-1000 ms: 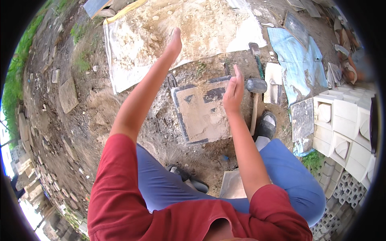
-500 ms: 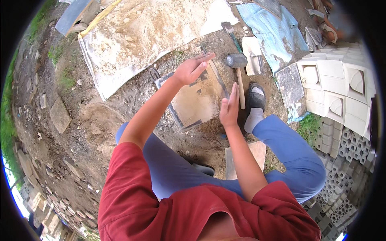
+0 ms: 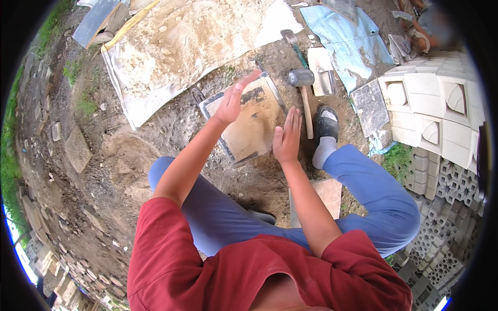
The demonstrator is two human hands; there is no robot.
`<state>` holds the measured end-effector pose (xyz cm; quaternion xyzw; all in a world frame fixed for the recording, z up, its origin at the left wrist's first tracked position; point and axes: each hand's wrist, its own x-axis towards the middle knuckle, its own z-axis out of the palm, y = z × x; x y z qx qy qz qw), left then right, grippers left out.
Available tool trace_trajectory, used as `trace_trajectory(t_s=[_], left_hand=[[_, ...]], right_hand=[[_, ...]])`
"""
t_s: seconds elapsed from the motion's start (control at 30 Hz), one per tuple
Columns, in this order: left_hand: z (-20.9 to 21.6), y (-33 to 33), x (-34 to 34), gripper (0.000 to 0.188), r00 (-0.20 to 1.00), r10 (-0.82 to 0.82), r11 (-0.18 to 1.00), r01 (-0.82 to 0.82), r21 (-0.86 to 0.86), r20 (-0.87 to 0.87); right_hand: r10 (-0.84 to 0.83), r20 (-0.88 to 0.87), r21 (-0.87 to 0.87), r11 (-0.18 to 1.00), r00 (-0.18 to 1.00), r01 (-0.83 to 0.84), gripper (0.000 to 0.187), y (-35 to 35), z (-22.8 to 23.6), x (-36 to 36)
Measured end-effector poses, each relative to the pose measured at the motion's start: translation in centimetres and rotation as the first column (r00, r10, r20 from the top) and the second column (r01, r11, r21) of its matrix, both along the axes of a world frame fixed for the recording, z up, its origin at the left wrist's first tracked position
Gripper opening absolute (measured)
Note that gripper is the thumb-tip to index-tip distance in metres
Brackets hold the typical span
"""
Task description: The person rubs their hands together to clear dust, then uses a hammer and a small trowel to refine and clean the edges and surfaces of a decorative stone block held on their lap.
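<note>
Low on the ground before me lies a square metal mould frame [image 3: 226, 151], its middle covered with a pale sandy layer [image 3: 254, 132]. My left hand [image 3: 232, 102] hovers over the frame's left and far part, fingers stretched out and slightly blurred. Beside the frame's right edge is my right hand [image 3: 288, 137], palm turned inward, its fingers straight. Both hands hold nothing. Whether either touches the sandy layer I cannot tell. A mallet [image 3: 301, 78] with a dark head and wooden handle lies just right of the frame.
A green-handled tool [image 3: 294, 45] and a pale metal scoop-like piece [image 3: 322, 72] lie beyond the mallet. A white sheet [image 3: 127, 106] heaped with sandy powder spreads at the far side. Blue sheeting [image 3: 345, 39], a speckled slab [image 3: 370, 108] and stacked pale blocks [image 3: 423, 132] stand right. A square tile [image 3: 327, 194] lies near my knee.
My left hand has swung left and a little nearer, uncovering the frame's far right corner. My right hand has shifted slightly left, closer to the frame.
</note>
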<state>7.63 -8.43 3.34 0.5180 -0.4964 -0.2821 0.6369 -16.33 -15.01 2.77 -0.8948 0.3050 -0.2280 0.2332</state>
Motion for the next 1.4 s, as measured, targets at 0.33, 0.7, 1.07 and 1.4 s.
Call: trace_trajectory(t_s=[0.33, 0.7, 1.07, 1.4], left_hand=[[0.7, 1.6, -5.1, 0.067, 0.948, -0.157, 0.976, 0.106, 0.189, 0.278], [0.0, 1.7, -6.3, 0.066, 0.914, -0.095, 0.971, -0.002, 0.239, 0.394], [-0.2, 1.6, -13.3, 0.069, 0.746, 0.171, 0.861, -0.43, 0.27, 0.644], [0.1, -1.6, -16.7, 0.066, 0.706, 0.271, 0.789, -0.553, 0.27, 0.654]], right_hand=[[-0.04, 0.13, 0.223, 0.975, 0.991, 0.01, 0.068, -6.9, 1.3, 1.1], [-0.043, 0.149, 0.172, 0.985, 0.988, 0.017, 0.067, -3.1, 0.2, -0.1], [-0.259, 0.488, 0.714, 0.667, 0.833, -0.211, 0.077, -4.6, -1.5, -0.8], [-0.521, 0.422, 0.904, 0.307, 0.742, -0.299, 0.092, -5.2, -1.6, -1.6]])
